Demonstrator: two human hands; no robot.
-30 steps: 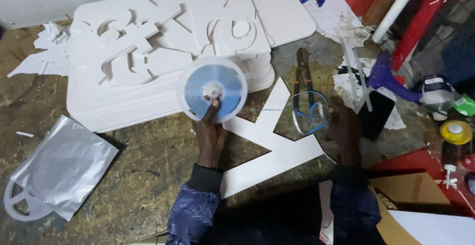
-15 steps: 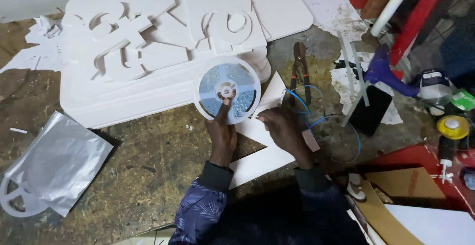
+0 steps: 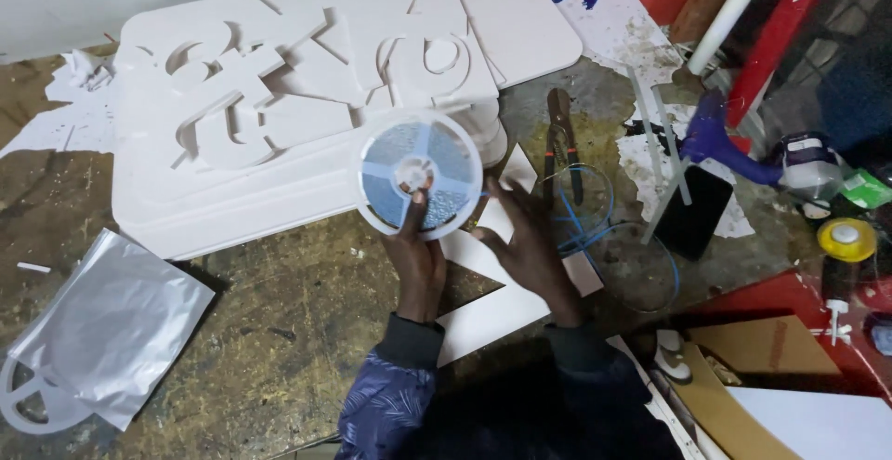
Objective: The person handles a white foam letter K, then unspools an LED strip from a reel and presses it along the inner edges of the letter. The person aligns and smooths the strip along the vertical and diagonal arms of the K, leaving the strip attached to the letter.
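We hold a white reel [image 3: 420, 174] of strip up off the bench with our left hand [image 3: 418, 260], the fingers closed on its lower rim and one fingertip reaching up to the hub, so the reel faces us flat and can turn on that finger. The reel sits just past the front edge of the white foam board [image 3: 242, 195], which carries cut-out letters [image 3: 279, 98] stacked at ten o'clock from the reel.

Our right hand [image 3: 530, 246] rests at four o'clock from the reel, fingers spread and half open, fingertips near the rim; we cannot tell whether they pinch the free end of the strip. Loose blue wire [image 3: 595, 228] coils just beyond that hand at three o'clock, close enough to pick up, and a pair of pliers [image 3: 560, 139] lies beside it at two o'clock. A silver bag [image 3: 107, 325] lies well apart at eight o'clock, with an empty reel [image 3: 28, 409] poking out from under it. White offcuts [image 3: 502, 307] lie under our wrists.
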